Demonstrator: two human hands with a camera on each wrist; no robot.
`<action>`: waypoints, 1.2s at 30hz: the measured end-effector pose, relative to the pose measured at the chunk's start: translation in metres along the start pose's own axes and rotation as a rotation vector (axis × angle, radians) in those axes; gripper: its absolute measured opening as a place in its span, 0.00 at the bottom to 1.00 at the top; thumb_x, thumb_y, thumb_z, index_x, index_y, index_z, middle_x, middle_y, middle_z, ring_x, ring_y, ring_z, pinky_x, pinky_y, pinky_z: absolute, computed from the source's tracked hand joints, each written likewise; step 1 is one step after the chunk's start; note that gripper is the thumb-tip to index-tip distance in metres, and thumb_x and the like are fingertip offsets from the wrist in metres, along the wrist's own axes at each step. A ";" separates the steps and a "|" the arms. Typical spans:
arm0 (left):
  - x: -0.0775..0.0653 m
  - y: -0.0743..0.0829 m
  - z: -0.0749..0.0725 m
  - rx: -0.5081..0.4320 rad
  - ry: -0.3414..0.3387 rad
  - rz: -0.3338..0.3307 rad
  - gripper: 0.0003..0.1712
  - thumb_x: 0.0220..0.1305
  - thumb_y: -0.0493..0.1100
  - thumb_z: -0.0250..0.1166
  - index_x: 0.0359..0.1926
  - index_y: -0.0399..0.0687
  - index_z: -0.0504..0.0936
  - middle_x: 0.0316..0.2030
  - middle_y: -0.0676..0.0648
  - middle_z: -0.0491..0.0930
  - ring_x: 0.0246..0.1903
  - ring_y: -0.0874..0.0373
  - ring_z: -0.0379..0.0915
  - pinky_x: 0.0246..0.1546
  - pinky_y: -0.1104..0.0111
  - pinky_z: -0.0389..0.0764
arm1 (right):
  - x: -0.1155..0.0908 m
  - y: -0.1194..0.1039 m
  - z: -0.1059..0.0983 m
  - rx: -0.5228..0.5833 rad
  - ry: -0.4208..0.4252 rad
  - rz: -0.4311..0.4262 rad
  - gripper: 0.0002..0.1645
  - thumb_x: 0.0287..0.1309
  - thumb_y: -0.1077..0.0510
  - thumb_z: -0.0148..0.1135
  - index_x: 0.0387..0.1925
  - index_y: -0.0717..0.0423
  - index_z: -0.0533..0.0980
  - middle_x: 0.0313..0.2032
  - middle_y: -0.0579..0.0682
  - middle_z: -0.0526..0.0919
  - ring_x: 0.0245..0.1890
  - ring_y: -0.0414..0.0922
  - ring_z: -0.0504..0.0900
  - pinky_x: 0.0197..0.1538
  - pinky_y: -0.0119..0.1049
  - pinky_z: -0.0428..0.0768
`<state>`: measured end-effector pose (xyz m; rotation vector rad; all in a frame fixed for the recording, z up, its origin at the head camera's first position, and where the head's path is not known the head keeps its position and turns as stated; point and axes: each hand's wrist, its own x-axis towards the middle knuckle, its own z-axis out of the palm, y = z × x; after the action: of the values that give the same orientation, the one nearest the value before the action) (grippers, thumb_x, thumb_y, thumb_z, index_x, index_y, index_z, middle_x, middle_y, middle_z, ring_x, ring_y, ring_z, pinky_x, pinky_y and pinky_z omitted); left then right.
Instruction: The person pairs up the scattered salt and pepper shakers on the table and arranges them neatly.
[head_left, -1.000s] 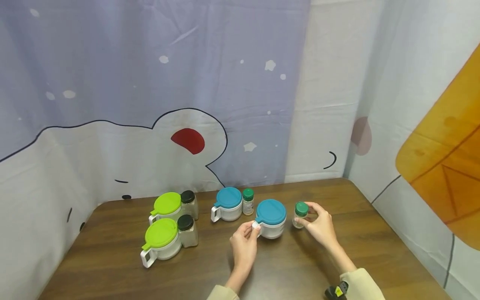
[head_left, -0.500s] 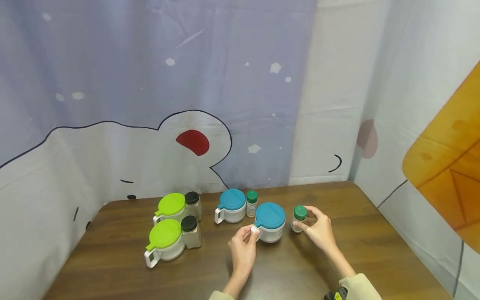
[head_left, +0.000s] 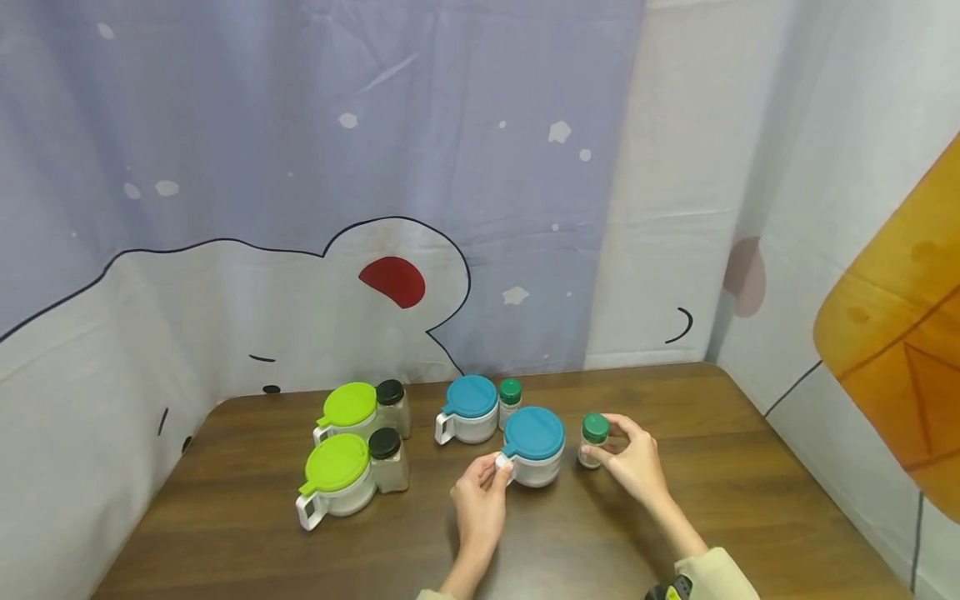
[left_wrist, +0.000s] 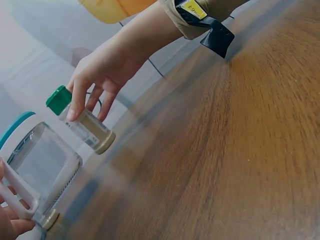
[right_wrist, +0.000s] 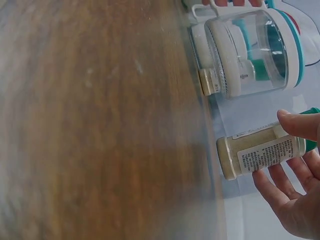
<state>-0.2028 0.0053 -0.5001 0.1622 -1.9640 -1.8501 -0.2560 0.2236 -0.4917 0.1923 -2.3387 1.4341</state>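
My left hand [head_left: 480,506] grips the white handle of a clear seasoning jar [head_left: 534,446] with a blue lid. To its right, my right hand [head_left: 636,462] pinches a small spice bottle [right_wrist: 260,152] with a green cap and a printed label, thumb on one side and fingers on the other. In the left wrist view the spice bottle tilts close over the wooden table [left_wrist: 210,165]. Behind the held jar stand a second blue-lidded jar [head_left: 471,408] and another green-capped bottle [head_left: 510,400], partly hidden by the held jar in the head view.
On the left are two green-lidded jars [head_left: 337,475] with handles, one behind the other. Beside each is a square bottle [head_left: 390,467] with a black cap. A printed curtain [head_left: 525,208] hangs along the table's back and right edges.
Both hands have shifted left, carrying the blue-lidded jar and the spice bottle closer to the rear blue-lidded pair and slightly nearer me. The head view has swung slightly left.
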 end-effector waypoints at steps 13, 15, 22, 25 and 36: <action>-0.003 -0.003 -0.007 -0.016 0.021 -0.026 0.10 0.56 0.33 0.69 0.39 0.32 0.83 0.38 0.32 0.85 0.42 0.44 0.84 0.41 0.64 0.84 | -0.005 -0.004 0.006 0.014 -0.016 0.044 0.30 0.37 0.62 0.80 0.46 0.58 0.79 0.38 0.56 0.87 0.36 0.44 0.86 0.36 0.26 0.83; -0.002 -0.005 -0.008 -0.013 0.023 -0.030 0.10 0.56 0.33 0.69 0.39 0.32 0.83 0.39 0.32 0.85 0.42 0.44 0.84 0.41 0.64 0.84 | -0.005 -0.005 0.006 0.011 -0.015 0.050 0.30 0.37 0.61 0.80 0.46 0.58 0.79 0.38 0.56 0.87 0.37 0.43 0.85 0.37 0.26 0.83; -0.002 -0.007 -0.013 -0.022 0.034 -0.026 0.10 0.56 0.32 0.68 0.39 0.31 0.83 0.38 0.32 0.85 0.41 0.44 0.84 0.41 0.64 0.84 | -0.004 -0.006 0.009 0.018 -0.035 0.068 0.28 0.37 0.61 0.80 0.46 0.58 0.80 0.37 0.56 0.86 0.35 0.38 0.85 0.37 0.25 0.83; -0.002 -0.006 -0.015 -0.019 0.038 -0.028 0.09 0.56 0.33 0.68 0.39 0.31 0.83 0.38 0.32 0.85 0.41 0.44 0.84 0.41 0.64 0.84 | -0.003 -0.008 0.011 0.020 -0.039 0.064 0.28 0.37 0.61 0.80 0.45 0.58 0.80 0.37 0.57 0.86 0.34 0.38 0.85 0.37 0.25 0.83; -0.001 -0.006 -0.021 -0.010 0.063 -0.027 0.10 0.56 0.31 0.68 0.39 0.31 0.83 0.38 0.31 0.84 0.41 0.42 0.84 0.40 0.64 0.84 | 0.001 -0.014 0.017 0.041 -0.090 0.058 0.27 0.37 0.62 0.79 0.45 0.57 0.80 0.37 0.56 0.87 0.36 0.42 0.87 0.38 0.27 0.84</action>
<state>-0.1951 -0.0139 -0.5058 0.2417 -1.9186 -1.8492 -0.2572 0.2019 -0.4860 0.2067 -2.4062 1.5321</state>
